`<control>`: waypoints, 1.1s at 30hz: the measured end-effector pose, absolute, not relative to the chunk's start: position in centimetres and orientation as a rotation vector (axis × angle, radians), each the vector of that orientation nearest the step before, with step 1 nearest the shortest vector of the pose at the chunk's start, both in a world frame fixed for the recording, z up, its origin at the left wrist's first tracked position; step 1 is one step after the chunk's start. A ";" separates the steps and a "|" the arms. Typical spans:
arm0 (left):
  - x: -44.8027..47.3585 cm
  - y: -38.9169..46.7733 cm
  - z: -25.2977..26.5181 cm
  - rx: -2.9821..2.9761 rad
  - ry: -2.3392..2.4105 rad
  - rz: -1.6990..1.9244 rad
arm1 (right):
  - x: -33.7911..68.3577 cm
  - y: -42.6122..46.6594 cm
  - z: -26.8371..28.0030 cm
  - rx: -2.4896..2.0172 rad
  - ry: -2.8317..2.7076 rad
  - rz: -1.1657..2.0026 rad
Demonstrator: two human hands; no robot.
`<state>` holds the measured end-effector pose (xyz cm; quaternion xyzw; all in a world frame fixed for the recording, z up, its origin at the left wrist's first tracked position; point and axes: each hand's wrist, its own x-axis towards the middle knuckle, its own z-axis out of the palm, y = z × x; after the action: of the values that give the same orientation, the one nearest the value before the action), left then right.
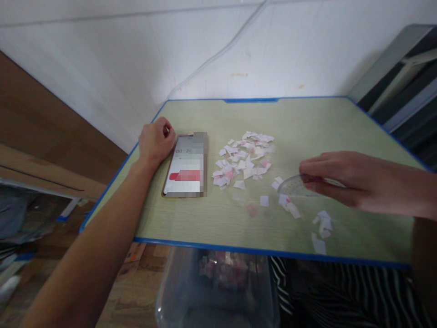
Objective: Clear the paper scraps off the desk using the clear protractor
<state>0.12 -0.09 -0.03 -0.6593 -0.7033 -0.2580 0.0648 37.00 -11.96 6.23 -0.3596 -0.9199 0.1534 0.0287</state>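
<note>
My right hand [336, 180] pinches a clear plastic protractor [290, 184], its curved edge pointing left, low over the table. A few scraps of paper [289, 207] lie under and in front of the protractor. To the left a loose pile of torn white and pinkish paper scraps [249, 169] spreads over the middle of the table. My left hand [156, 140] rests on the table's left side, its fingers curled closed around nothing that I can see. Beside it lies a phone [182, 164] with a timer on its partly blurred screen.
The pale green folding table [191, 223] has a blue edge and stands against a white wall [205, 41]. Below its front edge is a clear plastic bin [218, 314] with pinkish scraps inside. More paper pieces [319, 243] lie near the front edge.
</note>
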 end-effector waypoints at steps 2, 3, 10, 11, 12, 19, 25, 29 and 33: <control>0.1 -0.1 -0.1 -1.992 -2.109 -0.779 | 36.5 -12.0 6.2 -1.051 -2.856 0.487; 0.1 -0.1 -0.1 -1.992 -2.102 -0.778 | 36.4 -12.0 6.1 -1.027 -2.868 0.504; 0.0 0.1 -0.2 -1.975 -2.094 -0.767 | 38.1 -11.7 6.0 -1.159 -2.793 0.524; 0.0 0.1 -0.2 -1.976 -2.094 -0.767 | 38.3 -11.7 6.0 -1.151 -2.785 0.521; 0.0 0.1 -0.2 -1.977 -2.097 -0.768 | 38.2 -11.8 6.0 -1.130 -2.784 0.526; -0.1 0.1 -0.3 -1.989 -2.106 -0.806 | 40.1 -10.9 5.3 -1.282 -2.750 0.577; -0.1 0.2 -0.3 -1.995 -2.105 -0.801 | 40.5 -9.5 5.5 -1.129 -2.703 0.481; 0.0 0.1 -0.1 -1.996 -2.136 -0.771 | 38.6 -9.1 5.4 -1.036 -2.725 0.463; 0.2 -0.1 0.1 -1.991 -2.159 -0.769 | 38.3 -9.2 5.2 -0.930 -2.768 0.611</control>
<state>0.21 -0.10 0.09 -0.6550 -0.7101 -0.2529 0.0528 38.26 -9.22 5.25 -0.3108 -0.9249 0.2043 0.0792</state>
